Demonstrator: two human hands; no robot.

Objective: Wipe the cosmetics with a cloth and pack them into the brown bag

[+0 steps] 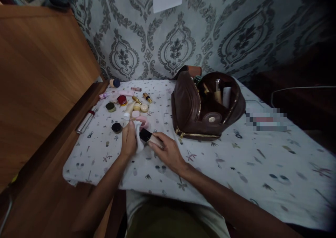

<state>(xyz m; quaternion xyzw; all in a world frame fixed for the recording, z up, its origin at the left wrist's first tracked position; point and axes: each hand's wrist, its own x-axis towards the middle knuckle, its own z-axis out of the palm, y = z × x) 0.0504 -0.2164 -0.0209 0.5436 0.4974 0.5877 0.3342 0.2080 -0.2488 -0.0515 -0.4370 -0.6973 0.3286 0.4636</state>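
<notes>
Head view, and we're right at the middle of the frame: the right hand (168, 149) has a firm pinch on the bottle (156, 141), black cap tipped up and left. Just left of it, the left hand (128, 140) grips a white wipe (140, 141); whether wipe and cap touch, we can't tell.

Now for the edges! Below both hands we see the sheet (147, 182) run to the table's front edge, forearms crossing it from the bottom of the frame. To the right of the right hand, only a narrow gap before the bag (183, 108) at centre right, its mouth unzipped wide, with a white tube (226, 97) upright inside. Below the bag, we've got a broad stretch of sheet out to the lower right.

Left side, tighter! The black jar (117, 127) sits just beside the left hand; the pink band (143, 122) and the cream tube (129, 109) crowd in above the fingers. Farther up and left, the green jar (110, 107) and the red jar (122, 100). And hugging the left edge, we spot the clear tube (85, 122), close to the cabinet (47, 80) filling the upper left. Behind it all, the patterned wall (175, 45) closes off the top.
</notes>
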